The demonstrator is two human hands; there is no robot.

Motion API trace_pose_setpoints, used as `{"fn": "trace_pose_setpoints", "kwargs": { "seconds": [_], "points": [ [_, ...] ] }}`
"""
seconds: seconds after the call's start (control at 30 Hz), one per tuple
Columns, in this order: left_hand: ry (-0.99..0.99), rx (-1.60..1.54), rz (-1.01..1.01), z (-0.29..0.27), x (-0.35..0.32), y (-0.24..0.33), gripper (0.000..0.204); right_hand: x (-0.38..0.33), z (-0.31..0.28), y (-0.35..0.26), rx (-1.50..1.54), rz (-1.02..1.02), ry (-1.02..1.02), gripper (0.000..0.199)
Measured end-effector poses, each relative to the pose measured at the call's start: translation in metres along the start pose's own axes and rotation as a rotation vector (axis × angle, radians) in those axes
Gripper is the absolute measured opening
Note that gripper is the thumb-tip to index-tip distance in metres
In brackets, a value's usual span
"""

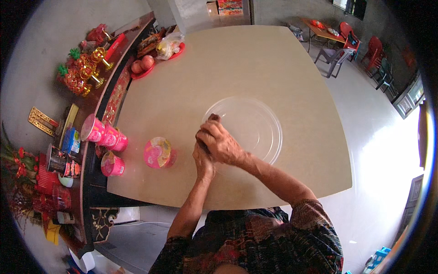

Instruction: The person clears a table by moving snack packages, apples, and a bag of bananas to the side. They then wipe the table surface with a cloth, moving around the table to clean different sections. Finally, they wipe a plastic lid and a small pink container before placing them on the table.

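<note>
My right hand (222, 142) is closed over my left hand (204, 160), and the two press together above the table. A dark brown lump (214, 117) sticks out past the fingers of my right hand; more of something dark shows between the hands. Its kind cannot be made out, and most of it is covered. Beneath and to the right of my hands lies a wide, round, see-through dish (269, 125) with a ringed rim. Left of my hands stands a pink cup (158, 152) with a patterned lid.
The beige table (219, 68) bears more pink cups (112, 163) at its left edge. Far left are a red plate of round fruit (142, 65) and a plastic bag (170, 45). A dark altar shelf (98, 98) runs along the left. Chairs (335, 58) stand far right.
</note>
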State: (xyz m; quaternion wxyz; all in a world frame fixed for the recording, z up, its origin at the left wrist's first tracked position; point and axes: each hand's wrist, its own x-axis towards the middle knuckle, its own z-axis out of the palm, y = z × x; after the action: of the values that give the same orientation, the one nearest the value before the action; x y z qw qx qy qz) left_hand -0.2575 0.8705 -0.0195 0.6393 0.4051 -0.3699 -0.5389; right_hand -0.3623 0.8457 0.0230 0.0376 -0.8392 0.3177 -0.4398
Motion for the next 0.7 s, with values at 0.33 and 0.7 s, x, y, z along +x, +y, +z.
{"fn": "trace_pose_setpoints", "kwargs": {
  "seconds": [0.33, 0.7],
  "points": [
    [-0.009, 0.253, -0.065, -0.008, -0.015, -0.001, 0.043, -0.028, -0.048, 0.079, -0.639, 0.531, 0.001, 0.03],
    [-0.203, -0.104, -0.347, -0.024, 0.005, 0.0, 0.054, -0.015, 0.011, 0.054, -0.465, 0.308, -0.142, 0.049]
  ]
}}
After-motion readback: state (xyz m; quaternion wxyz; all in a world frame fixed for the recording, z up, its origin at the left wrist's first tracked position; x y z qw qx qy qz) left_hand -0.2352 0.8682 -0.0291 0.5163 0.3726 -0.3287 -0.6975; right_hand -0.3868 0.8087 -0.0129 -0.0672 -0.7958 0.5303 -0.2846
